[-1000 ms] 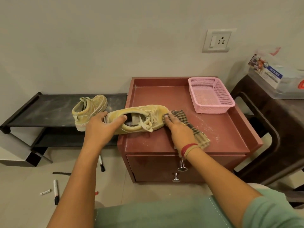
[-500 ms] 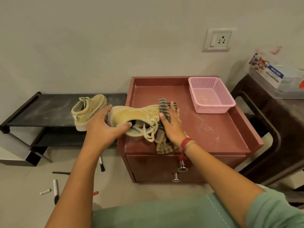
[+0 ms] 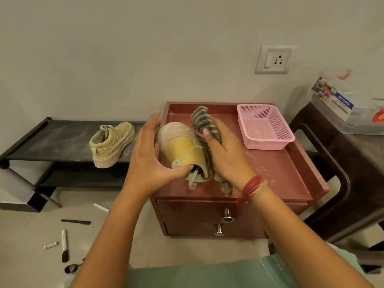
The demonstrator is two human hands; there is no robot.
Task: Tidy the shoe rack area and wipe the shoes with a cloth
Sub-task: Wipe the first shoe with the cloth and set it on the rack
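Yellow shoe (image 3: 182, 148) is held over the red cabinet's top (image 3: 280, 169), front-left part. Toe points away from the person, opening twd them, so the long axis runs near-to-far, tilted a bit left. Cloth (image 3: 202, 123) lies on its R side; the wipe prob. runs along that axis. R hand (image 3: 224, 154) is nearer the work, thumb & fingers curled round the cloth. L hand (image 3: 145, 159) steadies: thumb hooked at the collar, fingers stretched up the L side. Second shoe (image 3: 112, 144) sits on the black rack (image 3: 52, 140), well apart.
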